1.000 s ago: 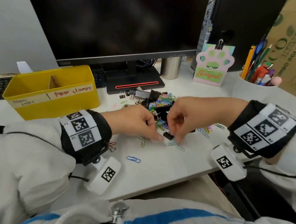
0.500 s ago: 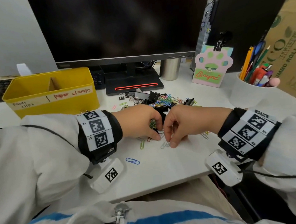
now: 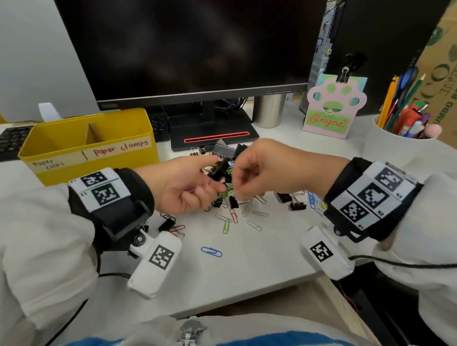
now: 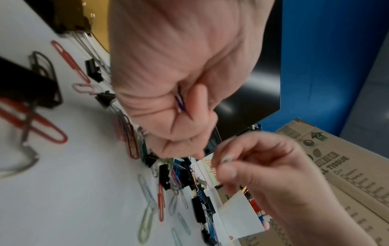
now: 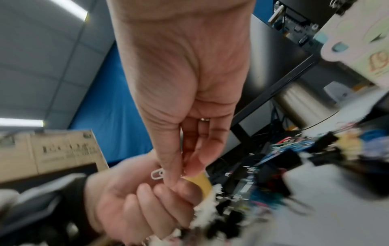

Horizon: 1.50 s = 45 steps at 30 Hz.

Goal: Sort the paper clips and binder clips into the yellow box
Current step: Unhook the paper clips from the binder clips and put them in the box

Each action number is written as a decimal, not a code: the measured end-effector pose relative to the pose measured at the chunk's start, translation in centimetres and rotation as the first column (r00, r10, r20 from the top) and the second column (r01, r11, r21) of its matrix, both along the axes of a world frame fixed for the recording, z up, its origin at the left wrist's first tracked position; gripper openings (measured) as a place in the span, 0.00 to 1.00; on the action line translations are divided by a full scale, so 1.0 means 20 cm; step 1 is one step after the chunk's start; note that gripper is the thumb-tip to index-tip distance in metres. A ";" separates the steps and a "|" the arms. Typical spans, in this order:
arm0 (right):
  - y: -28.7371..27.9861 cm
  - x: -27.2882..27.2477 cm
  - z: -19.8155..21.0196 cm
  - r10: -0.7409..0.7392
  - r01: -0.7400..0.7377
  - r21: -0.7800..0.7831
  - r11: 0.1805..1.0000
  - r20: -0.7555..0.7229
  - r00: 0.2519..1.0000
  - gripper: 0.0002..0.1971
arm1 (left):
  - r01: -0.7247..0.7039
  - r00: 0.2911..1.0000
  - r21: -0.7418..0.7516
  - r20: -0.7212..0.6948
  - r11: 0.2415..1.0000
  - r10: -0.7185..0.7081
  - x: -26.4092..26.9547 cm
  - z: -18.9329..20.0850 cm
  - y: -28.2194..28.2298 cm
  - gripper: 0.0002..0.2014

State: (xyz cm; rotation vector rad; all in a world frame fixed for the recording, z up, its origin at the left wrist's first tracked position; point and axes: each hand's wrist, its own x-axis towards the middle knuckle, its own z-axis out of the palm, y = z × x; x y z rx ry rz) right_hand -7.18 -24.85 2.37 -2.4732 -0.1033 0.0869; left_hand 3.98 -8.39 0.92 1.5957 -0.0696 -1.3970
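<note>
Paper clips and binder clips [image 3: 223, 170] lie in a mixed heap on the white bench [image 3: 254, 259], in front of the monitor stand. In the head view, the yellow box [image 3: 86, 146] stands at the back left of the bench, well apart from the heap; it has a divider and two handwritten labels. Your left hand [image 3: 182, 187] and your right hand [image 3: 264, 170] meet just above the heap, fingertips almost touching. Your left hand is curled, palm turned up. Your right hand pinches something small between thumb and fingers. A blue paper clip [image 3: 211, 251] lies alone nearer to you, and a green paper clip [image 3: 226, 226] lies between it and the heap. A white pen cup [image 3: 397, 146] stands at the far right.

In the left wrist view, your left hand [image 4: 179, 83] is closed and holds a purple paper clip [image 4: 180, 101] in the fold of the fingers. Your right hand [image 4: 273, 174] pinches a pale paper clip [image 4: 227, 159] close to it. Red paper clips [image 4: 69, 61] lie loose on the bench.

In the right wrist view, your right hand [image 5: 185, 108] holds a white paper clip [image 5: 156, 174] between thumb and fingers, just over your closed left hand [image 5: 143, 204]. The heap behind is blurred.
</note>
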 end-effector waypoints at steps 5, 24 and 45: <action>0.08 0.05 0.08 0.052 -0.060 0.072 0.996 0.106 0.993 0.06 | 0.125 0.965 -0.122 -0.215 0.985 -0.149 -0.03 0.02 0.02 0.27; 0.02 -0.05 -0.12 -0.182 0.156 -0.134 0.979 -0.217 0.959 0.23 | 0.507 -0.047 0.532 0.803 0.678 -0.595 -0.05 -0.05 0.06 0.37; 0.08 -0.01 -0.15 -0.142 0.131 -0.101 0.986 -0.117 0.983 0.10 | 0.339 -0.139 0.658 0.741 0.672 -0.656 -0.09 -0.07 0.04 0.16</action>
